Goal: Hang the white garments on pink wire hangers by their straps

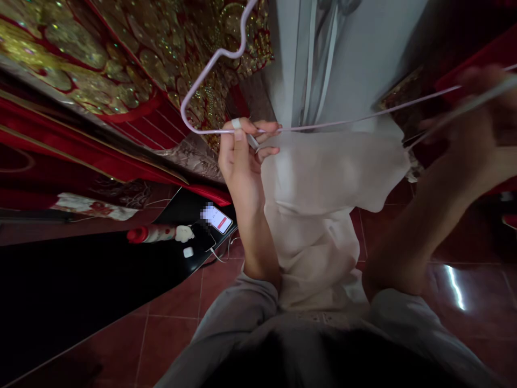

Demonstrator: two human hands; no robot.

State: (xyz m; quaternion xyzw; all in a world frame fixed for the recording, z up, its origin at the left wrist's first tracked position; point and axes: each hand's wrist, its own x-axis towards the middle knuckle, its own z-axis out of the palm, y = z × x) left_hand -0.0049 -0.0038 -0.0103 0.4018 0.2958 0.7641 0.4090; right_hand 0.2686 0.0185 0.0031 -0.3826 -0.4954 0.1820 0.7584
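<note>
My left hand (244,156) is closed around a pale purple clothes hanger (200,81), thumb and fingers pinching its lower bar near the rounded corner. White bands or strap pieces show at its fingers; I cannot tell which. Below the bar hangs a cream garment (319,172), in loose folds in front of me. At the far right, my right hand (484,102) is smeared by motion, near the far end of the bar. A blurred light strap (448,116) runs taut from the garment's right corner up across this hand. Its fingers cannot be made out.
Sequined red and gold clothes (149,59) hang at the left. A black table (100,285) carries a lit phone (218,218), a red-capped bottle (145,234), a small white case (188,251) and a cable. A pale grey panel (363,48) stands ahead, above red floor tiles (177,307).
</note>
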